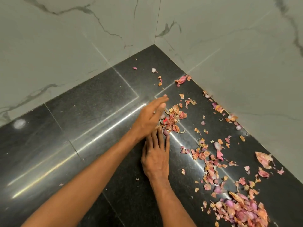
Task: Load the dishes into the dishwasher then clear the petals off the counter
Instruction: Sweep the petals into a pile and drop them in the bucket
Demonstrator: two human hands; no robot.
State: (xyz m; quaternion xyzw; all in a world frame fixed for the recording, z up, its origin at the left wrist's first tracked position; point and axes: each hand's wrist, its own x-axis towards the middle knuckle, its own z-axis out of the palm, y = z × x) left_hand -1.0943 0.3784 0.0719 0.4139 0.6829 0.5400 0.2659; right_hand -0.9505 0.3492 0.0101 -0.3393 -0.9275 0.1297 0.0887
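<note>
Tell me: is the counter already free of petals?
No, petals lie scattered across the black counter, and both hands are gathering a small pile.

Two pale marble-look wall panels (65,46) with grey veins meet in a corner at the back, a thin vertical seam (157,20) running down the joint. The right-hand wall (237,54) carries a dark vein near its upper edge. A blurred whitish glare spot (19,124) sits at the far left, and long bright light streaks (85,141) cross the polished dark stone slabs.
</note>
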